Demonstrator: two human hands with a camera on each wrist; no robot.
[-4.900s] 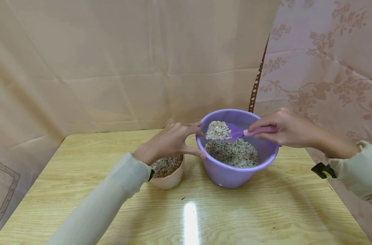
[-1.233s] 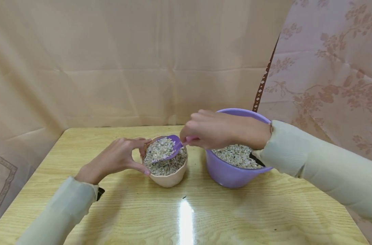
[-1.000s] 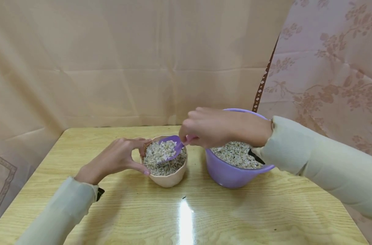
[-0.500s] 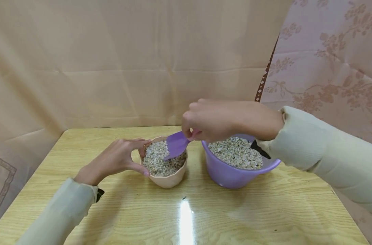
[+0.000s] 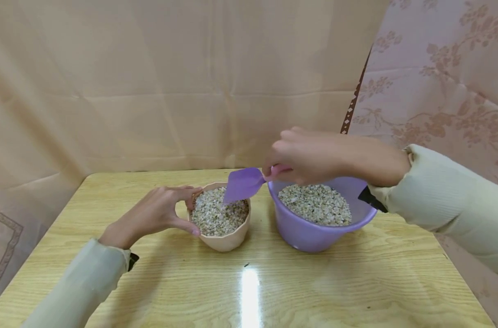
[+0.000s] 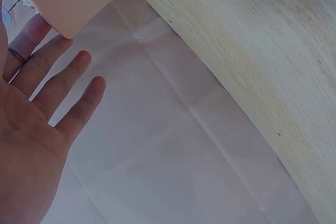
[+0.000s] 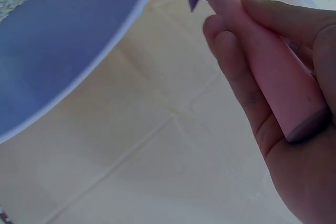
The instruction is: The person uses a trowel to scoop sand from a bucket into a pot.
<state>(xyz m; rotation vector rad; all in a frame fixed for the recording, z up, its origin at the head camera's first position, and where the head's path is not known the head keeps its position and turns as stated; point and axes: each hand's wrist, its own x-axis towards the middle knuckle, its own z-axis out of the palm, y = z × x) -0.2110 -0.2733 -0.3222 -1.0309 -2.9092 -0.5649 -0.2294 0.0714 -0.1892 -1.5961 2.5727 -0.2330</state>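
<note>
My right hand [image 5: 308, 155] grips the pink handle [image 7: 268, 61] of a small trowel with a purple blade [image 5: 245, 183]. The blade is tipped down over the right rim of a cream pot [image 5: 224, 241], and no gravel shows on its visible face. Pale gravel [image 5: 216, 214] fills the pot close to its rim. My left hand [image 5: 154, 212] rests against the pot's left side, thumb on the near rim. In the left wrist view its fingers [image 6: 79, 108] are nearly straight, some apart from the pot. A purple bucket [image 5: 306, 237] with more gravel [image 5: 314, 205] stands at right, under my right forearm.
Both containers stand on a wood-grain table [image 5: 191, 291], the pot left of the bucket with a narrow gap between. A beige cloth [image 5: 150, 91] hangs behind the table's back edge, and a flowered cloth [image 5: 449, 91] hangs at right.
The loaded trowel came from the bucket to the pot and tipped its gravel in. Now it has risen and shifted right. My left hand moved earlier from the bucket's rim to the pot.
</note>
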